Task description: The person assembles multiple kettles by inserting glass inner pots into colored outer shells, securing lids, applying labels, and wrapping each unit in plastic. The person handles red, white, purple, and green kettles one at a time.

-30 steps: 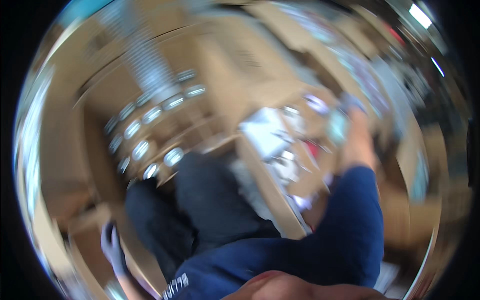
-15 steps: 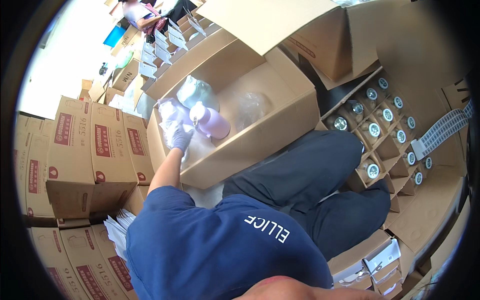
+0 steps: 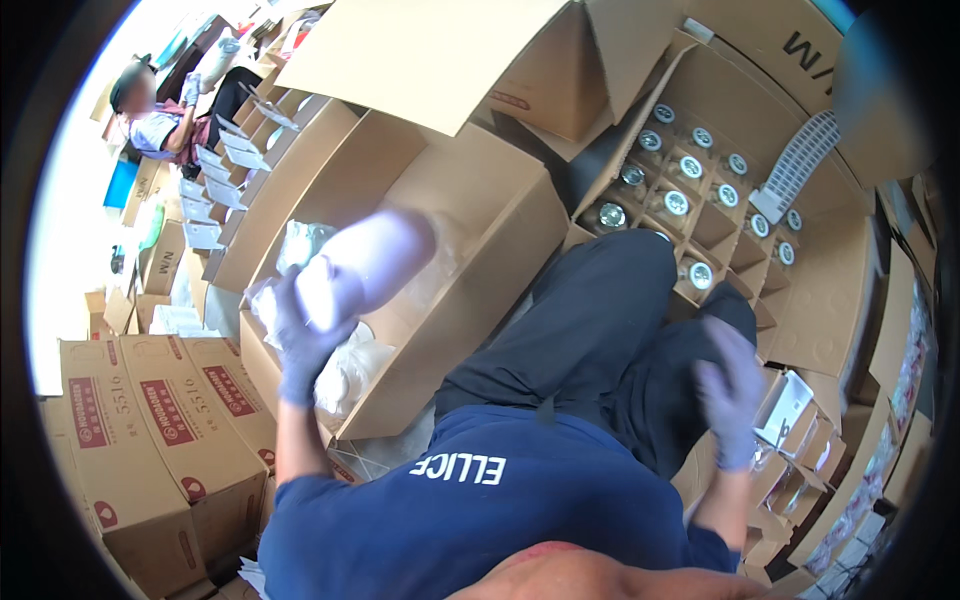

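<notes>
My left hand (image 3: 308, 335), in a pale glove, is closed around the white-capped end of a lavender bottle (image 3: 385, 255). The bottle is tilted and smeared by motion, above the left part of an open cardboard box (image 3: 470, 290). Beneath it in that box lie a pale green bottle in a clear bag (image 3: 303, 243) and a white plastic-wrapped bundle (image 3: 352, 372). A crumpled clear bag (image 3: 440, 262) lies farther in. My right hand (image 3: 730, 390), gloved too, is raised beside my right knee; it is blurred, but its fingers are apart and nothing is in them.
A divided carton (image 3: 715, 235) of silver-topped bottles stands beyond my knees, with a white grid strip (image 3: 800, 165) by it. Closed cartons (image 3: 150, 430) are stacked at left. At far left a person (image 3: 165, 125) holds a bottle. A smaller open box (image 3: 800, 440) stands at right.
My left hand has taken hold of the lavender bottle and lifted it from inside the box. My right hand has come into view at the right. The whole view has turned.
</notes>
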### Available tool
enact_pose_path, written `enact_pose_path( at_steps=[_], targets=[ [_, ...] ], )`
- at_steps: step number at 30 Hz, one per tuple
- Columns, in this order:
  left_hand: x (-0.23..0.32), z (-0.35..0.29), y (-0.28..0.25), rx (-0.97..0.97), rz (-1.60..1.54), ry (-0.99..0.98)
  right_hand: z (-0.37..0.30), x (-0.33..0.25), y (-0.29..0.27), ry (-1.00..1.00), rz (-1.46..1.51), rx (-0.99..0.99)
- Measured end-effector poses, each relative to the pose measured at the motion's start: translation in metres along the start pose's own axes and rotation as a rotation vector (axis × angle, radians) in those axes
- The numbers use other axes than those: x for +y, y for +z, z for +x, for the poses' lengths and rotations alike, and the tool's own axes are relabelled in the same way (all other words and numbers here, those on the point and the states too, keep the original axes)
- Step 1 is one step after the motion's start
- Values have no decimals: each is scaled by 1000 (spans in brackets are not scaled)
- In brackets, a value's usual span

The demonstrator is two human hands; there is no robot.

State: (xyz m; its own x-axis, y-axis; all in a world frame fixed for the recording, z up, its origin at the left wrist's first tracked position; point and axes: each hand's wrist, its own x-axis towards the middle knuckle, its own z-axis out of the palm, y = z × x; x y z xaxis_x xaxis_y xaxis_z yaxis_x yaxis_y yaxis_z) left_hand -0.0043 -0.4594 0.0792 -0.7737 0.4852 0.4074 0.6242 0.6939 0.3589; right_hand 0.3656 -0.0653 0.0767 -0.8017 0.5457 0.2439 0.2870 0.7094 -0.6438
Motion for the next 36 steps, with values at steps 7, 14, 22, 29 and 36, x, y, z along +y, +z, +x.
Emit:
enact_pose_path(
  at_steps=[7, 14, 22, 29, 36],
  targets=[
    [107, -80, 66, -191, -1218, -104, 119, -31, 55, 67, 840, 368],
    [227, 5, 119, -492, -807, 878, 79, 57, 19, -116, 245, 354],
    [318, 87, 272, -1019, -1366, 171, 37, 36, -5, -65, 78, 497],
    [359, 109, 230, -1074, -1746, -89, 33, 128, 20, 427, 761, 262],
    [357, 111, 211, -1022, -1211, 415, 57, 95, -10, 227, 459, 215]
  ],
)
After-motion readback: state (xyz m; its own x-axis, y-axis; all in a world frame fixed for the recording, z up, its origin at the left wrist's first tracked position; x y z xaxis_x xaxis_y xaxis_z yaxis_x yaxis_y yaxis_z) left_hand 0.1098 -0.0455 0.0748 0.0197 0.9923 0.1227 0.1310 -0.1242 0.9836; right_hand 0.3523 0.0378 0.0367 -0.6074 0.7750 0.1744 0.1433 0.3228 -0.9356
